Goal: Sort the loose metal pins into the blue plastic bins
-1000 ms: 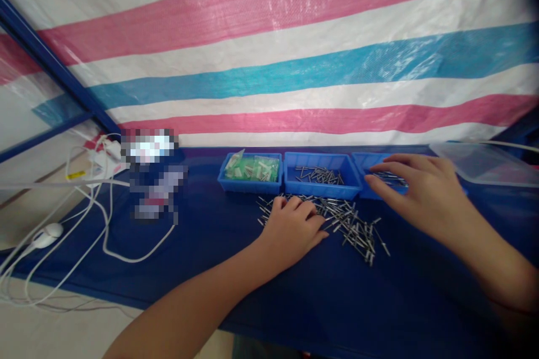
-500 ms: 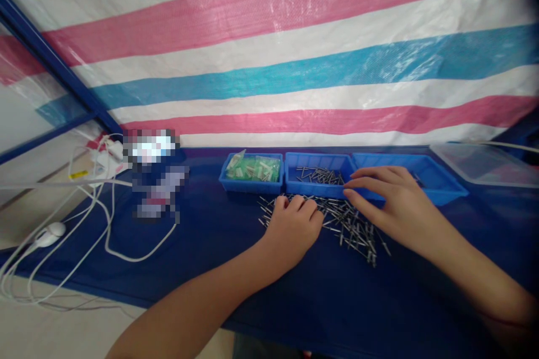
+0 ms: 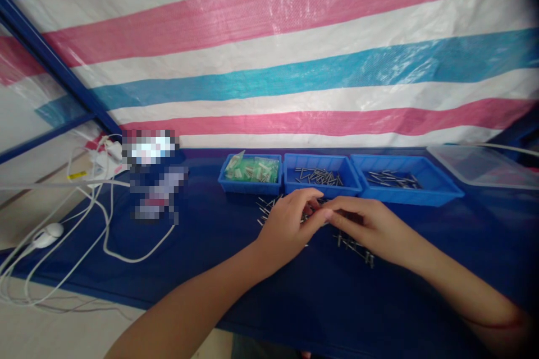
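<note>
Blue-clothed worktop [image 3: 236, 269] is being worked over beneath a striped tarpaulin [image 3: 269, 67]. Fingers [image 3: 315, 214] of the left hand [image 3: 288, 227] are being pinched nearly closed against those of the right hand [image 3: 373, 227]; whether a pin is being gripped cannot be told. Loose metal pins [image 3: 356, 245] are lying directly under the fingers, three blue trays [image 3: 322, 187] just beyond.

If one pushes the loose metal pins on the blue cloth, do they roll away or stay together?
Likely they mostly stay: the metal pins lie crossed in a tangled heap on the soft-looking blue cloth. Thin and shiny, single ones may slip when pinched.
</note>
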Demonstrator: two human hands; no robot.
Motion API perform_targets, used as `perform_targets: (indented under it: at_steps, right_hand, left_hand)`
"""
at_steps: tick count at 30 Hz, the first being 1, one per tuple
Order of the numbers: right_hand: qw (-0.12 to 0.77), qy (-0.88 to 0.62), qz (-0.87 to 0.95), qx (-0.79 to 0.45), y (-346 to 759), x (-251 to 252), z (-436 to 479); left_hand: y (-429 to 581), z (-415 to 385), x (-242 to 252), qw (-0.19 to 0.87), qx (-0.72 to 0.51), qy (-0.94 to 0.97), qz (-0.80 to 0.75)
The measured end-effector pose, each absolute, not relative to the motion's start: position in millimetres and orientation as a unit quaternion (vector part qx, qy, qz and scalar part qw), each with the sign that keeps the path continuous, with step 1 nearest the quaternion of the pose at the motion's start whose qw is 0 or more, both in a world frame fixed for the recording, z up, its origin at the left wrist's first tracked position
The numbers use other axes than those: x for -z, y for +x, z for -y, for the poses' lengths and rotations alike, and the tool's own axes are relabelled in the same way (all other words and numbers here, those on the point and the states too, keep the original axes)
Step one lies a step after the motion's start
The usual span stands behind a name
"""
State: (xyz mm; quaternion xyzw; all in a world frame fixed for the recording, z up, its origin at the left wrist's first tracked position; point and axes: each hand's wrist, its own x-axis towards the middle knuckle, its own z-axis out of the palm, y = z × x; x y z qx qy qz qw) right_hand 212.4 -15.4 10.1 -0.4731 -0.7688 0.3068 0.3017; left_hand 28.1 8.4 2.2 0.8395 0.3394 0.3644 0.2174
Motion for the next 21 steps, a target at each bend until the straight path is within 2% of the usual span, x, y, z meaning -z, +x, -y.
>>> perform_targets:
  at_steps: [3,11,18,21]
  right_hand:
    - [0.321,-0.473,0.756,-0.318,211.2,-10.9,16.5]
    - [0.316,-0.470,0.732,-0.378,217.5,-10.6,13.7]
    - [0.421,-0.498,0.674,-0.347,220.8,-9.0,12.9]
    - [0.427,-0.497,0.689,-0.309,219.5,-10.5,15.3]
  left_hand:
    - [28.4,-8.9,-3.9,0.265,-0.382,0.816,-0.344]
    - [26.0,-9.0,-9.8,0.264,-0.425,0.802,-0.328]
    - [24.9,-12.5,-7.4,0.260,-0.403,0.813,-0.329]
    - [25.3,-12.1,-4.3,0.246,-0.351,0.840,-0.333]
